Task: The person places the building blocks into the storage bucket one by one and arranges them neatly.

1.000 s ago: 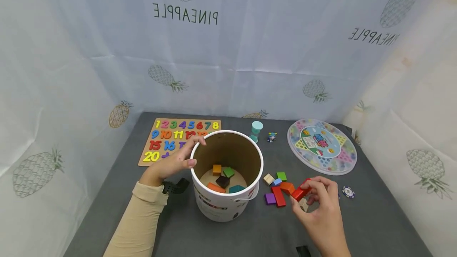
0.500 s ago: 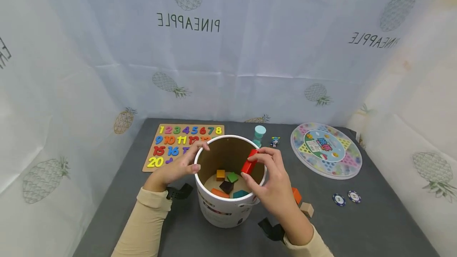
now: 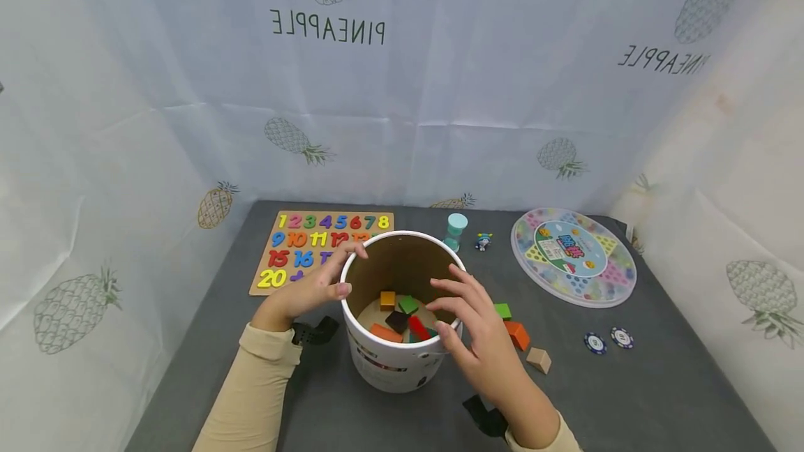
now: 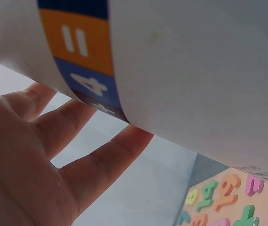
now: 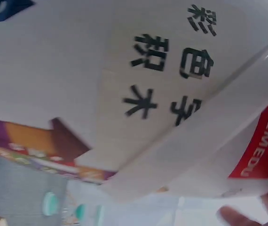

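Observation:
My left hand [image 3: 314, 289] holds the white bucket [image 3: 384, 366] at its left rim, fingers spread along the outer wall. The left wrist view shows several of its fingers [image 4: 110, 162] against the bucket's printed side. Over the right rim, my right hand [image 3: 480, 333] has its fingers loosely bent, with nothing between them. Inside the bucket a red block [image 3: 419, 328] lies partly over a teal one, beside orange [image 3: 386, 333], dark [image 3: 397, 321], green [image 3: 408, 304] and yellow-orange [image 3: 387, 300] blocks. In the right wrist view the bucket wall [image 5: 77, 70] hides most of that hand.
Right of the bucket lie a green block [image 3: 503, 311], an orange block [image 3: 517, 335] and a plain wooden block [image 3: 539, 360]. Two poker chips [image 3: 595, 343] lie farther right. Behind stand a number board [image 3: 266, 257], a sand timer [image 3: 455, 231], a small figurine [image 3: 483, 241] and a round game board [image 3: 573, 257].
My right hand picked up a red block from the right of the bucket, carried it left over the rim and let it go inside. The left hand stays at the rim.

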`<move>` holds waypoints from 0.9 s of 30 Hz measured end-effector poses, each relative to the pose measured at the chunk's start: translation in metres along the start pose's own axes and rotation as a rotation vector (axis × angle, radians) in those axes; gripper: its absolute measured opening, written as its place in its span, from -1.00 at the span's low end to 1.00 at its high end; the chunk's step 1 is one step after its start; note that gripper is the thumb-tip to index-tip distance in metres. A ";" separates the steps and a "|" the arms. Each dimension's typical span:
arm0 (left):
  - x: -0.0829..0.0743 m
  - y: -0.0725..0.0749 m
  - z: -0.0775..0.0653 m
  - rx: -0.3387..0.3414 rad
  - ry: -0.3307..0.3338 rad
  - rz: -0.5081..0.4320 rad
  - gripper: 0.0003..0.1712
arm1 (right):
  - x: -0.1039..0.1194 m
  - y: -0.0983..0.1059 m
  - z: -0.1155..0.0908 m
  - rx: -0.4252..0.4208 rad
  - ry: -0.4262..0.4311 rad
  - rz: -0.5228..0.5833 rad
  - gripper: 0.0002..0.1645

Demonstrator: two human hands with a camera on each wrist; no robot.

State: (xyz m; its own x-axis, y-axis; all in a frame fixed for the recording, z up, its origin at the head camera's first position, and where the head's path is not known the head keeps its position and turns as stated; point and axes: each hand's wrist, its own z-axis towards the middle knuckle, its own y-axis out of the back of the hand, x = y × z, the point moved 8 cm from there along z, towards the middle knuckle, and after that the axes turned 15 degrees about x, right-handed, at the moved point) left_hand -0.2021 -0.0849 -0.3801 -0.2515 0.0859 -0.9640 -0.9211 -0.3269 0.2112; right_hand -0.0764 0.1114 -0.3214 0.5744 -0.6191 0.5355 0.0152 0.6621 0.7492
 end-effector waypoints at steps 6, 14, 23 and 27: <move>0.000 -0.002 0.001 0.004 0.007 0.007 -0.31 | -0.023 0.013 -0.037 -0.238 0.025 0.028 -0.69; -0.002 -0.001 0.000 -0.001 -0.013 -0.006 -0.28 | -0.114 -0.007 -0.070 -0.060 -0.496 -0.027 -0.54; 0.000 -0.001 -0.001 -0.008 -0.005 0.012 -0.31 | -0.155 -0.060 -0.060 0.279 -0.552 -0.240 -0.24; -0.001 -0.002 0.000 0.005 -0.017 0.012 -0.32 | -0.155 -0.069 -0.057 0.324 -0.508 -0.355 -0.36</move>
State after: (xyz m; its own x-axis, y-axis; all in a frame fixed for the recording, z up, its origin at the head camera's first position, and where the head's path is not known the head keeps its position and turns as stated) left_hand -0.2001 -0.0843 -0.3799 -0.2677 0.0982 -0.9585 -0.9196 -0.3230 0.2237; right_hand -0.1202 0.1859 -0.4786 0.1251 -0.9478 0.2934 -0.1589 0.2728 0.9489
